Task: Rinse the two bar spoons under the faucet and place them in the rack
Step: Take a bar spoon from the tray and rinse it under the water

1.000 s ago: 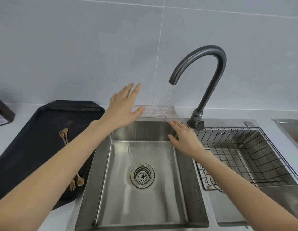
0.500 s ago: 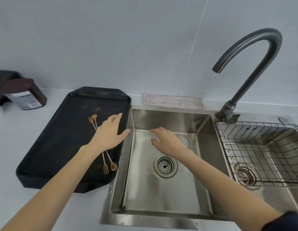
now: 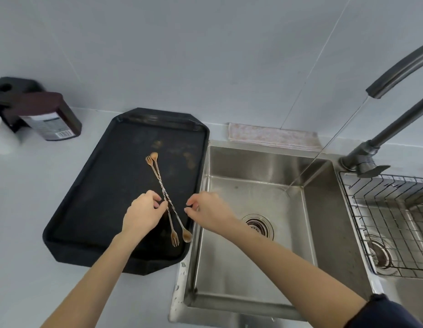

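Two thin copper bar spoons with twisted shafts lie crossed on a black tray [image 3: 99, 197] left of the sink. One bar spoon [image 3: 172, 229] has its fork end nearest me, the other bar spoon [image 3: 181, 222] its bowl end. My left hand [image 3: 142, 216] pinches the shafts where they cross. My right hand [image 3: 205, 211] hovers just right of them over the tray's edge, fingers curled but apart, holding nothing. A dark faucet [image 3: 395, 67] runs a thin stream into the steel sink [image 3: 253, 268]. The wire rack [image 3: 383, 221] sits in the right basin.
A folded cloth [image 3: 272, 136] lies behind the sink against the tiled wall. A dark bottle with a label [image 3: 49, 119] lies at the far left of the counter beside a black holder [image 3: 7, 91]. The sink drain [image 3: 258, 226] is just right of my right wrist.
Both hands moved left from the sink to the tray. The left hand closed its fingers on the spoons' shafts; the right hand came up beside them. The view turned left and down.
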Motion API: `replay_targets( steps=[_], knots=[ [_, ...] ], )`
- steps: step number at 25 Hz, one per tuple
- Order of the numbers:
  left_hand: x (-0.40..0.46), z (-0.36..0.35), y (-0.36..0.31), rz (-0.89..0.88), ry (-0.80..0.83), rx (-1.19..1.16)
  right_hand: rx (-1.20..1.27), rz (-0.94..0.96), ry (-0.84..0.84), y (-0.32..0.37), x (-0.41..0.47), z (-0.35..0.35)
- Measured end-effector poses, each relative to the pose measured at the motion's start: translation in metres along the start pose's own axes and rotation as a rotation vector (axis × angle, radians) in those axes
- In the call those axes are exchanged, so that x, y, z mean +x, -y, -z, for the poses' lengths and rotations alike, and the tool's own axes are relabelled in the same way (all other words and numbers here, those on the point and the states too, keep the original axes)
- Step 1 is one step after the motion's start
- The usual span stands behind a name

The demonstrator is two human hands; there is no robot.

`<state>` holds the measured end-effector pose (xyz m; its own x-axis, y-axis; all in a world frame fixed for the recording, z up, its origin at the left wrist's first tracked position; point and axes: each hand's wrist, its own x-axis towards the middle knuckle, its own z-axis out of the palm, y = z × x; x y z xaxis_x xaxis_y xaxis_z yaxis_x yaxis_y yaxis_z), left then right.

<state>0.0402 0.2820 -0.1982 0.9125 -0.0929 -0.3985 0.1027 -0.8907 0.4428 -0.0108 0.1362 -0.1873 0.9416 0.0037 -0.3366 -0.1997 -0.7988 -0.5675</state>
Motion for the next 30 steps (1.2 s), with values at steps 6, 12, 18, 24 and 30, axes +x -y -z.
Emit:
replay_targets(
  steps=[6, 12, 18, 24, 30],
  knots=[
    [0.005, -0.011, 0.007, 0.024, -0.012, -0.046, -0.021, -0.055, 0.037, 0.012, 0.015, -0.023],
    [0.005, -0.015, 0.004, 0.026, -0.011, -0.101, -0.121, -0.097, 0.062, 0.014, 0.021, -0.033],
    [0.008, -0.019, 0.006, 0.059, 0.01, -0.195, 0.025, -0.125, 0.049, 0.013, 0.018, -0.034],
    [-0.001, -0.012, -0.008, -0.01, 0.002, -0.363, 0.189, -0.116, -0.021, 0.004, 0.002, -0.022],
    [-0.019, -0.014, -0.053, -0.057, 0.038, -0.657, 0.316, -0.148, -0.111, -0.023, -0.033, 0.002]
  ],
)
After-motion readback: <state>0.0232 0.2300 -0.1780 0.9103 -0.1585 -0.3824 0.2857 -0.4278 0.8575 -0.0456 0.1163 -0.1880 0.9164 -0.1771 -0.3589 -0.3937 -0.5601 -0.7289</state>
